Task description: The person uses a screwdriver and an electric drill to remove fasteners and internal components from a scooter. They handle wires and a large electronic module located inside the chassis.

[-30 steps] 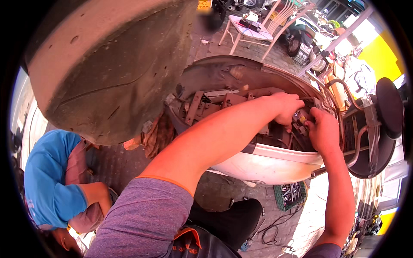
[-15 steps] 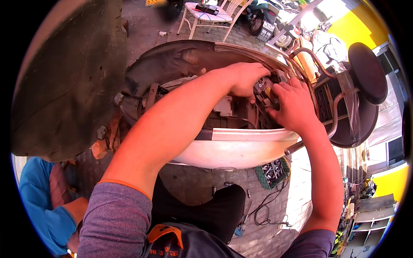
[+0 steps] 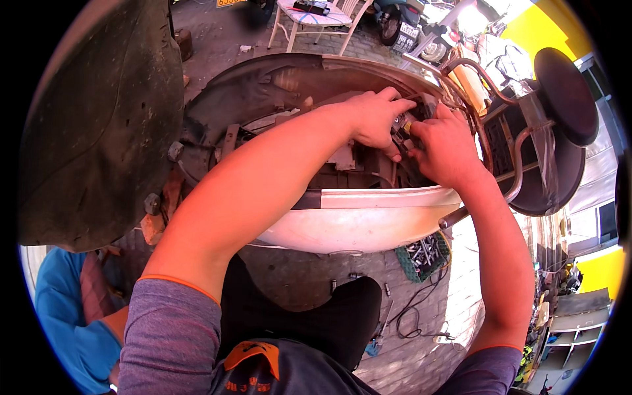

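Both my hands work inside the open body of a scooter with a white side panel (image 3: 355, 220). My left hand (image 3: 374, 118) reaches in from the left, fingers curled around a small connector or part (image 3: 403, 125) with a bit of yellow on it. My right hand (image 3: 444, 148) comes from the right and pinches the same small part, its fingertips meeting those of the left hand. What lies under the fingers is mostly hidden. Dark wiring and metal brackets (image 3: 342, 161) fill the cavity below the hands.
The raised dark seat underside (image 3: 99, 118) looms at left. A black round backrest on a metal rail (image 3: 563, 92) stands at right. A green crate of tools (image 3: 421, 253) lies on the paving below. A person in blue (image 3: 62, 316) crouches at lower left. A white chair (image 3: 316, 20) stands behind.
The view has shifted so the scooter body sits lower and more central. Both hands stayed together at the same spot in the cavity, working on the small part.
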The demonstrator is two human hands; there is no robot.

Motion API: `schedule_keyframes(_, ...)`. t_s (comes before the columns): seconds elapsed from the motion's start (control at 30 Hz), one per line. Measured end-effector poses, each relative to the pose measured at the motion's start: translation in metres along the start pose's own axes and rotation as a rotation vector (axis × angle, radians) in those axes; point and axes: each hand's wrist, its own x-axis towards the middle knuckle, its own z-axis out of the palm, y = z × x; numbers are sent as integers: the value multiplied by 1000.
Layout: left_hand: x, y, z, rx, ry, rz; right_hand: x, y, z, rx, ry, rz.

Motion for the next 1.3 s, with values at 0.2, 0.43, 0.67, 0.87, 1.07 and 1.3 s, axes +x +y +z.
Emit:
schedule_keyframes(0.2,9,-5,-3,22,-76,56,0,-2,-2,-43,-8,-36)
schedule_keyframes(0.43,8,-6,0,16,-58,80,3,-1,-5,-89,-41,-62)
schedule_keyframes(0.67,7,-7,2,29,-55,80,4,7,1,4,-94,-34)
schedule_keyframes(0.87,6,-4,-6,39,-104,38,7,10,0,20,-105,-58)
schedule_keyframes(1.07,3,5,-10,65,-151,-3,8,0,-5,-106,-140,-91)
schedule_keyframes(1.3,1,4,-10,68,-147,-20,11,-13,-12,-313,-208,-107)
